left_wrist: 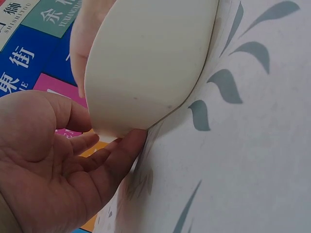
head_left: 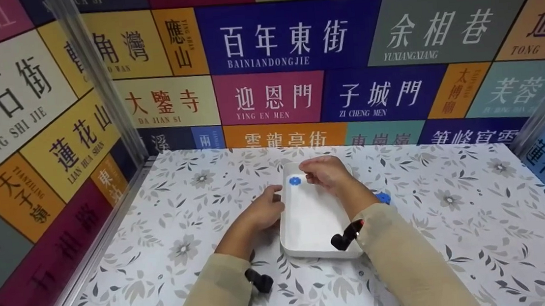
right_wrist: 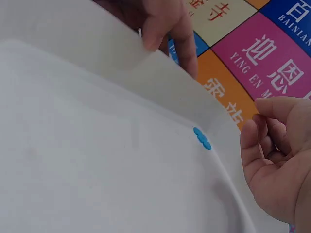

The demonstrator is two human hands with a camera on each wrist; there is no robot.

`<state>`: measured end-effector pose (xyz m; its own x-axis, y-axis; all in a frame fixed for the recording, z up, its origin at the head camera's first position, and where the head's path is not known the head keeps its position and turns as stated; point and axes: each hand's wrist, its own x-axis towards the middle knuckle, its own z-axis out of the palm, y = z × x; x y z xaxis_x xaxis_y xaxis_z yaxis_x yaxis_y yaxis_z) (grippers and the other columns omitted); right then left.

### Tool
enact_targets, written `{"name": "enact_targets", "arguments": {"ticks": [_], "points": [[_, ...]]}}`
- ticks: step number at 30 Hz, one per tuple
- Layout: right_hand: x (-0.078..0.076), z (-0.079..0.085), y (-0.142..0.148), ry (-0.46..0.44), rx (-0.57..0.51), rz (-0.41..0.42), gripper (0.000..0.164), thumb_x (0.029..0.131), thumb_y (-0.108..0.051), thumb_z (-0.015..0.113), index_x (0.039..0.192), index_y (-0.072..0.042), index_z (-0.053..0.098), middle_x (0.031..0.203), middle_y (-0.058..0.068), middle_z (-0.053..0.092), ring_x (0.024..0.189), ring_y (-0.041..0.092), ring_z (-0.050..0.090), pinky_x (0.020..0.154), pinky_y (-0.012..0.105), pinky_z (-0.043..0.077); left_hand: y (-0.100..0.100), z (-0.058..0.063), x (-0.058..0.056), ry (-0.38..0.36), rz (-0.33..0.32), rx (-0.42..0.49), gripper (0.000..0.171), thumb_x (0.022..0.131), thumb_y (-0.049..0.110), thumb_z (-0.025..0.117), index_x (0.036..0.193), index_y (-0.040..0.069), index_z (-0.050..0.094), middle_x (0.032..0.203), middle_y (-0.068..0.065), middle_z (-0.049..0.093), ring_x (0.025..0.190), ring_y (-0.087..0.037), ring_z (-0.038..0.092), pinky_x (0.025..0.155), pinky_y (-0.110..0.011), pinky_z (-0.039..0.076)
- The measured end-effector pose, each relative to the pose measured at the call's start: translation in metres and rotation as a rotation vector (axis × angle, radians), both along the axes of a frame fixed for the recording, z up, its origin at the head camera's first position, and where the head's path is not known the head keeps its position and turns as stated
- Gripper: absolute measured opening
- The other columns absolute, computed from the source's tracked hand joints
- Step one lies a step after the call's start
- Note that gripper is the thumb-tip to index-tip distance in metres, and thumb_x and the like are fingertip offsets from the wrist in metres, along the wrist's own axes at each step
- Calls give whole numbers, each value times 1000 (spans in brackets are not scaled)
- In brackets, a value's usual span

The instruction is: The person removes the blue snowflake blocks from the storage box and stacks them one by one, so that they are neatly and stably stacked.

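A white rectangular tray lies on the flowered tabletop. My left hand grips its left wall; in the left wrist view the thumb goes over the rim and the fingertips rest low on the outside. Inside the tray, near the far left corner, sits a small blue flower-shaped piece. Above the tray's far end is my right hand, just right of that piece. Its fingers are curled and the thumb tip is close to the index finger, nothing showing between them in the right wrist view.
Another blue piece lies on the table right of the tray, partly hidden by my right forearm. Walls with coloured street-name panels rise behind the table and at both sides. A black wrist camera overlaps the tray's near right part.
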<state>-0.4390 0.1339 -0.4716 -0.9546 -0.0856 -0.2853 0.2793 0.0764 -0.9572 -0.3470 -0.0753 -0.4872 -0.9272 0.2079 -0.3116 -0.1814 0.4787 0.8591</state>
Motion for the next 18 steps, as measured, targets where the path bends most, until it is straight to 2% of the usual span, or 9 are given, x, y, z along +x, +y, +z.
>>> {"name": "enact_targets", "arguments": {"ticks": [4,6,11,18], "points": [[-8,-7,4,23,41,-18,28,97,-12,77,122,0,76,128,21,74,79,14,67,73,21,62,-1,0,1,-4,-2,4,62,107,23,47,168,18,32,159,-13,54,131,-27,63,117,-48,51],[-12,-9,6,38,49,-36,26,97,-12,77,121,-1,77,130,22,73,82,15,67,75,22,62,0,0,1,-10,0,3,62,108,23,47,168,19,32,160,-12,54,132,-27,63,117,-48,50],[-15,-17,9,59,105,-56,25,95,-17,81,118,-6,78,123,16,77,88,17,70,83,27,63,1,0,1,-3,1,6,62,107,22,47,168,19,33,160,-13,53,136,-28,60,120,-48,48],[-11,-28,7,90,187,-15,30,96,-24,81,124,-12,78,120,5,78,108,21,72,97,31,61,1,-2,0,-6,23,6,62,106,22,49,166,21,35,160,-11,53,140,-28,57,121,-49,47]]}}
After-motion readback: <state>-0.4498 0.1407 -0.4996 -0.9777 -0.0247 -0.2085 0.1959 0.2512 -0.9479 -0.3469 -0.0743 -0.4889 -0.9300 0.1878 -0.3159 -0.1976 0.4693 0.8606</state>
